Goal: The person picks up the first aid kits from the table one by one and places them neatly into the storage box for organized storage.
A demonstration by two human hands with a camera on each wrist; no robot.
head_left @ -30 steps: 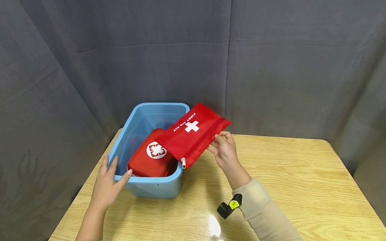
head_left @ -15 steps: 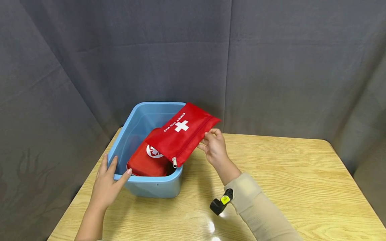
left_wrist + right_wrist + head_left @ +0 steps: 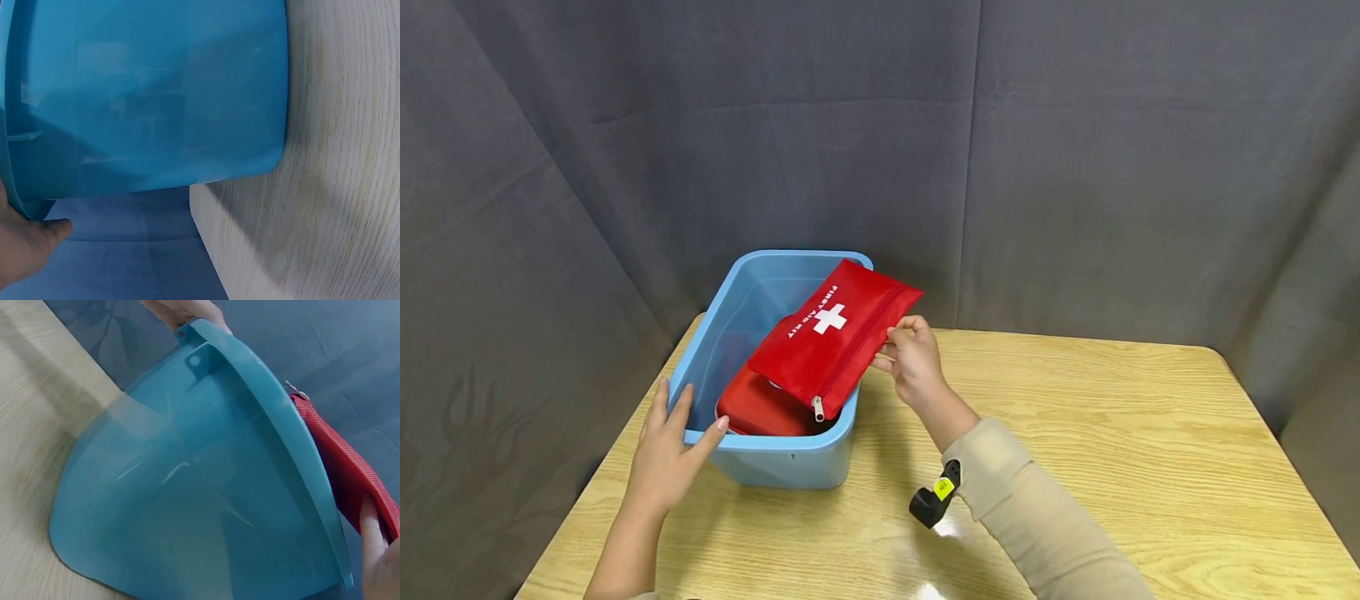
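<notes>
My right hand (image 3: 916,365) pinches the zipped edge of a flat red first aid pouch (image 3: 857,312) with a white cross. The pouch is tilted over the right side of a blue plastic bin (image 3: 790,460). In the right wrist view, the pouch (image 3: 340,465) shows edge-on beyond the rim, fingers at its lower end. Inside the bin lies a red first aid case (image 3: 760,410), its white emblem mostly covered by the pouch. My left hand (image 3: 664,454) grips the bin's near left corner, fingers spread over the rim. The left wrist view shows the bin's outer wall (image 3: 156,106).
The bin stands on the left part of a light wooden table (image 3: 1097,433). A grey curtain (image 3: 1075,167) hangs behind and to both sides. On the right sleeve sits a small black wrist camera (image 3: 934,498) with a yellow label.
My right hand has moved left with the pouch, bringing it further over the bin and covering more of the case. The left hand stays on the bin's corner.
</notes>
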